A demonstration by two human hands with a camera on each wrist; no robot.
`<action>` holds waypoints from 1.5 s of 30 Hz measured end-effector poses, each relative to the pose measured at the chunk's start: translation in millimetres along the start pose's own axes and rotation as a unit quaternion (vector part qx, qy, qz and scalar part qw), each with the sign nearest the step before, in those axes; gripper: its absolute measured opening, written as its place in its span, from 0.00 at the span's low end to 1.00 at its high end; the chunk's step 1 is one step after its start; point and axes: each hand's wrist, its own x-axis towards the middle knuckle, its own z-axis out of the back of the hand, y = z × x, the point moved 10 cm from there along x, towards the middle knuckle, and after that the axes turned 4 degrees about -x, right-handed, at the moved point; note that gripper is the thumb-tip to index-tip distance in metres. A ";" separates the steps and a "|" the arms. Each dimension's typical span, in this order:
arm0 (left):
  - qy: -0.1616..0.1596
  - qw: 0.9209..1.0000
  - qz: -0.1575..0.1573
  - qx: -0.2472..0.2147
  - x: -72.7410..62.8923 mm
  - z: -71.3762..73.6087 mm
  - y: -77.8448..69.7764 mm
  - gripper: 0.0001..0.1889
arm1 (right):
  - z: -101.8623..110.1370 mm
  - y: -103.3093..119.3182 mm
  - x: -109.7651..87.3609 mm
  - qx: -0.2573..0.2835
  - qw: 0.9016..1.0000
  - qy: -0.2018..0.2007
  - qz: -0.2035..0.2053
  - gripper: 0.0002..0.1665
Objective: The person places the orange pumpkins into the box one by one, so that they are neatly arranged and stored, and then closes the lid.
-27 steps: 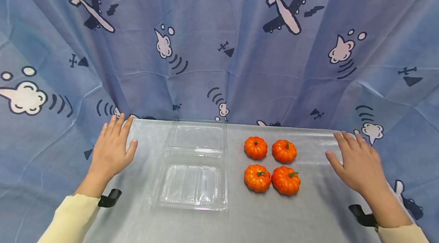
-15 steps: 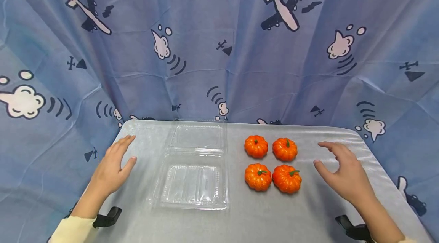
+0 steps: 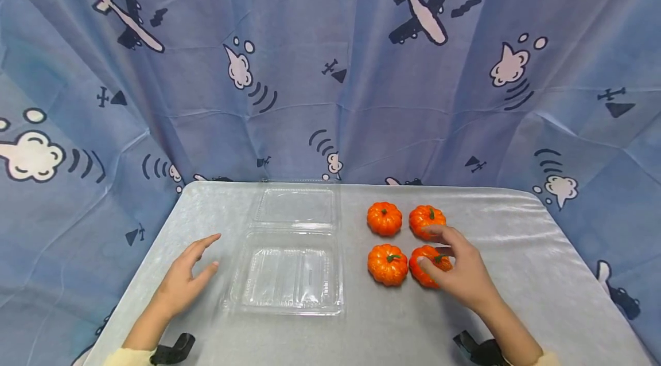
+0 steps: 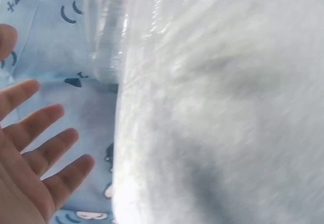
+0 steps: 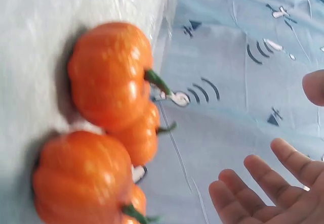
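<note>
Several small orange pumpkins with green stems stand in two rows right of centre in the head view. My right hand (image 3: 462, 268) hovers over the front right pumpkin (image 3: 424, 267), thumb and fingers spread apart and partly covering it. The back right pumpkin (image 3: 426, 220) lies just beyond the fingertips. To the left are the front left pumpkin (image 3: 387, 265) and the back left pumpkin (image 3: 384, 218). A clear plastic clamshell box (image 3: 289, 308) lies with its lid raised back. My left hand (image 3: 181, 285) is held left of the box, fingers loosely extended, holding nothing.
A silvery-white cloth covers the table (image 3: 361, 334). Behind it and at both sides hangs a blue curtain (image 3: 299, 67) printed with planes and clouds. Each wrist wears a black camera strap, such as the right strap (image 3: 482, 350).
My right hand has moved left from the table's right side to above the front right pumpkin. The left hand has come lower and a little closer to the box. Pumpkins and box stay put.
</note>
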 end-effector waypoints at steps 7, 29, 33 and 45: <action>0.004 0.999 0.016 -0.042 -9.2 -16.2 9.7 0.27 | -41.5 0.7 4.8 -0.025 0.998 0.060 -0.008 0.31; 0.037 0.984 0.071 -0.161 -17.6 -45.6 31.5 0.28 | -102.0 -15.7 17.7 -0.094 0.976 0.197 -0.016 0.31; 0.038 0.983 0.063 -0.166 -16.3 -45.2 28.9 0.28 | -105.3 -17.4 18.1 -0.107 0.972 0.209 -0.014 0.31; 0.034 0.980 0.037 -0.190 -10.9 -47.4 21.8 0.29 | -110.4 -18.6 19.4 -0.114 0.970 0.216 -0.001 0.32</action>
